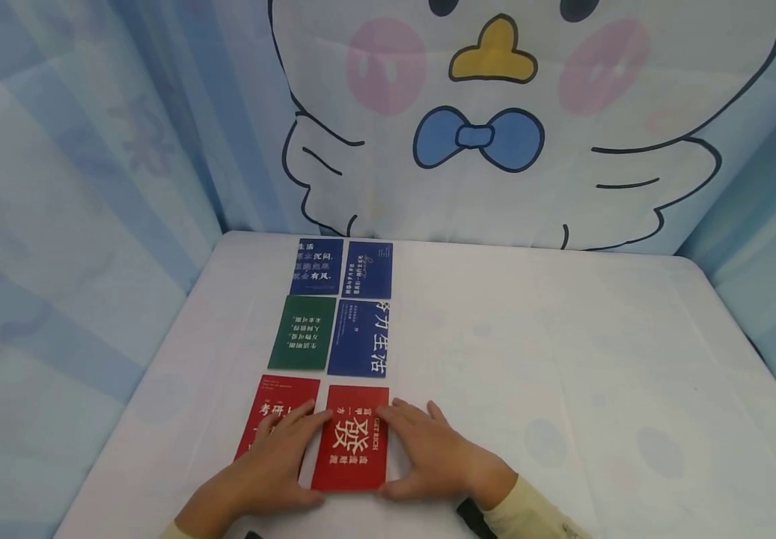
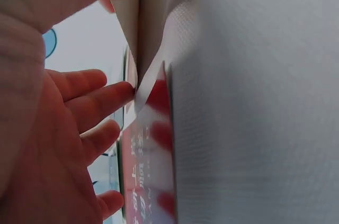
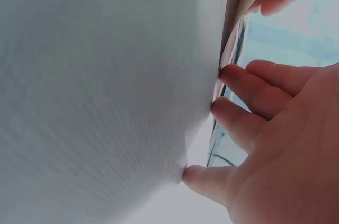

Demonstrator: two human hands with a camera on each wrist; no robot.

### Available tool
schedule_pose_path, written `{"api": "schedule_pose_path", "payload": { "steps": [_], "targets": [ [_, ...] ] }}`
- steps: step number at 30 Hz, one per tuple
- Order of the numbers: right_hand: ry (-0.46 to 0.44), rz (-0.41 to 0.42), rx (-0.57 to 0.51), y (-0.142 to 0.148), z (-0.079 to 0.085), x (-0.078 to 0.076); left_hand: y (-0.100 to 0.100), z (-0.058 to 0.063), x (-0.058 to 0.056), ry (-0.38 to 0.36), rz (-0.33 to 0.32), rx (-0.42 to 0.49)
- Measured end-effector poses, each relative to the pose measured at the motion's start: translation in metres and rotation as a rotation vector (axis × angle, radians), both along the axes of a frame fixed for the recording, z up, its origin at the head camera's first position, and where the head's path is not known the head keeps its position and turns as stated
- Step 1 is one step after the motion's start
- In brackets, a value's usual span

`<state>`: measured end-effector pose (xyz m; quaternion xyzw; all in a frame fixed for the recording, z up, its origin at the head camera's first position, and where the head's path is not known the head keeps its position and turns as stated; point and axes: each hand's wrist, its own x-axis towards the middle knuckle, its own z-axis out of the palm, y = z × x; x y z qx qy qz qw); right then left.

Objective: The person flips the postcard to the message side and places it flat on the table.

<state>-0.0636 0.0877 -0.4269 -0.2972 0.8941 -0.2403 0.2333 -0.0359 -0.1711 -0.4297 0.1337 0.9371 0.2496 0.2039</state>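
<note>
At the near edge of the table [image 1: 563, 359], I see both hands flat on the cloth, bracketing the near red card [image 1: 352, 448]. My left hand [image 1: 273, 468] lies with fingers straight and slightly spread, fingertips reaching the card's left edge, palm partly covering the second red card [image 1: 278, 408] just beside it. My right hand [image 1: 436, 457] also lies with fingers extended, tips on the card's right edge, thumb near its lower right corner. Neither hand grips anything; fingers press or touch only.

Judgement: the step in hand looks like squaring this card into the bottom row of a two-column grid. The next move would call for a light sideways nudge from both sides, keeping the card flat and parallel to its neighbour, without dragging the card under the left palm.

Card appearance: red, portrait, large white character in the centre with smaller white text beside it, lying face up. Left wrist view shows a red card edge [image 2: 153, 128] by the fingertips [image 2: 124, 92], blurred; the right wrist view shows mostly cloth.

Further out: a green card [image 1: 303, 332] and a blue card [image 1: 359, 338] form the middle row, two blue cards [image 1: 316, 266] [image 1: 367, 269] the far row. A cartoon bird backdrop [image 1: 495, 112] hangs behind.
</note>
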Motion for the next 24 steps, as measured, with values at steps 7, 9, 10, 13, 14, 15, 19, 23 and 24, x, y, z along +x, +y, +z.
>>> {"api": "schedule_pose_path", "payload": {
  "steps": [7, 9, 10, 13, 14, 15, 19, 23, 24],
  "targets": [
    [-0.029, -0.005, -0.005, 0.002, 0.003, -0.002, -0.003, 0.003, 0.000, 0.042, 0.009, 0.018],
    [0.001, -0.011, -0.006, 0.001, 0.003, -0.001, -0.003, 0.004, 0.000, 0.055, 0.017, 0.027],
    [0.028, -0.016, -0.007, 0.001, 0.003, -0.001, -0.002, 0.004, 0.000, 0.061, 0.021, 0.033],
    [0.122, -0.031, -0.009, -0.002, 0.004, -0.002, -0.002, 0.006, 0.000, 0.083, 0.021, 0.059],
    [0.145, -0.036, -0.015, -0.002, 0.004, -0.003, -0.002, 0.006, 0.000, 0.091, 0.021, 0.068],
    [0.161, -0.042, -0.019, -0.003, 0.004, -0.003, -0.002, 0.006, 0.000, 0.098, 0.021, 0.075],
    [0.177, -0.073, -0.050, -0.004, 0.007, -0.006, 0.000, 0.006, 0.000, 0.134, 0.051, 0.104],
    [0.159, -0.102, -0.092, -0.003, 0.010, -0.007, 0.004, 0.006, -0.002, 0.190, 0.128, 0.116],
    [0.160, -0.105, -0.106, -0.002, 0.011, -0.007, 0.004, 0.006, -0.002, 0.206, 0.145, 0.119]
  ]
}}
